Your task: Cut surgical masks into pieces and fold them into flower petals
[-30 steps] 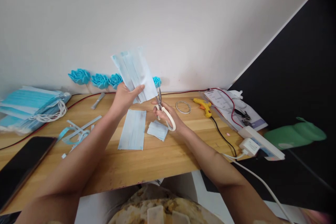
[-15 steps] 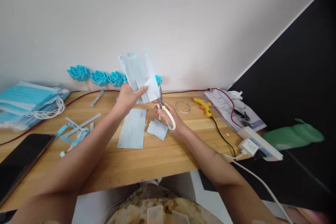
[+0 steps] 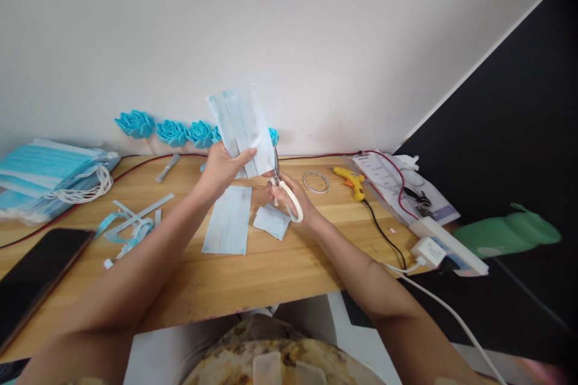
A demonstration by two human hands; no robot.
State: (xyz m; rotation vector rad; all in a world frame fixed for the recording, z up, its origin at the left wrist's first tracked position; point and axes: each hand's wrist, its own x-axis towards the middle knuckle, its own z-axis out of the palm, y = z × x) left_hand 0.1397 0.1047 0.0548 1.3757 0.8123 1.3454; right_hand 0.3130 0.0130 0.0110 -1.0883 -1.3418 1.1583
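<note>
My left hand is closed on the lower edge of a light blue mask sheet, holding it upright above the wooden table. Just to its right, my right hand grips white-handled scissors, whose blades point up along the sheet's right edge. Below my hands a flat blue mask piece and a smaller folded blue piece lie on the wood.
Blue fabric roses line the wall. A stack of blue masks and cut strips lie left, a dark phone near left. A tape ring, yellow glue gun, papers and a power strip sit right.
The mask sheet and my left hand have shifted slightly right, bringing the sheet's right edge against the scissor blades. My right hand has stayed almost in place.
</note>
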